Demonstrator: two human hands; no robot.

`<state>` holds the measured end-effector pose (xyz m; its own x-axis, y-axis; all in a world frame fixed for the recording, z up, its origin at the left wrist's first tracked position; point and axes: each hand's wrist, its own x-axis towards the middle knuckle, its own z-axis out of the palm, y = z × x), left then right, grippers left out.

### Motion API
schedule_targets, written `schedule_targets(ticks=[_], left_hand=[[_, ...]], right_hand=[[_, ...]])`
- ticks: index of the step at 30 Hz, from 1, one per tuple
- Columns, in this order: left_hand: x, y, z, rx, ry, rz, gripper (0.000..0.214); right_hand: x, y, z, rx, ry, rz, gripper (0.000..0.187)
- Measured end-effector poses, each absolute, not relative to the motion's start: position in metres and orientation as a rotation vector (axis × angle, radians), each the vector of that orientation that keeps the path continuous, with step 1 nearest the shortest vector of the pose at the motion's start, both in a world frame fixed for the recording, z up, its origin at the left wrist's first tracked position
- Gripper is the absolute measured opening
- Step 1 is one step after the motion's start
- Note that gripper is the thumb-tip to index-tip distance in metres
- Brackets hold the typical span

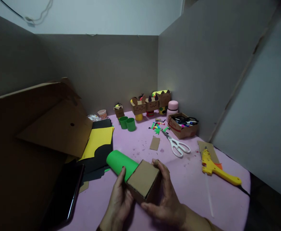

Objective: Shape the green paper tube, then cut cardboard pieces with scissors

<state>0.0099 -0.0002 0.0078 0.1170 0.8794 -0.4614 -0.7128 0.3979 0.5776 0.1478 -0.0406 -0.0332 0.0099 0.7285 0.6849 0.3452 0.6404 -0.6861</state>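
Note:
Between my two hands is a small brown cardboard box (pixel 144 177), tilted, with a green paper tube (pixel 122 162) joined to or lying against its far left side; I cannot tell which. My left hand (pixel 121 199) holds the box from the left, its thumb up along the place where tube and box meet. On the other side my right hand (pixel 168 195) grips the box, fingers over the far corner and thumb at the near lower edge. The undersides of both pieces are hidden.
White-handled scissors (pixel 177 146), a cardboard scrap (pixel 154 143) and a yellow glue gun (pixel 217 170) lie on the pink table (pixel 178 173). Behind stand cardboard animal figures (pixel 152 104), green cups (pixel 130 124) and a pen box (pixel 183 128). A phone (pixel 65 195) and paper sheets (pixel 98 141) are left.

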Motion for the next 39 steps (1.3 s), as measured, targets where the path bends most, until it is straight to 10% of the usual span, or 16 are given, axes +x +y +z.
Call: schedule_targets(ticks=[39], left_hand=[[0.003, -0.002, 0.013, 0.220, 0.693, 1.217, 0.048]], right_hand=[[0.143, -0.046, -0.038, -0.926, -1.395, 0.825, 0.120]])
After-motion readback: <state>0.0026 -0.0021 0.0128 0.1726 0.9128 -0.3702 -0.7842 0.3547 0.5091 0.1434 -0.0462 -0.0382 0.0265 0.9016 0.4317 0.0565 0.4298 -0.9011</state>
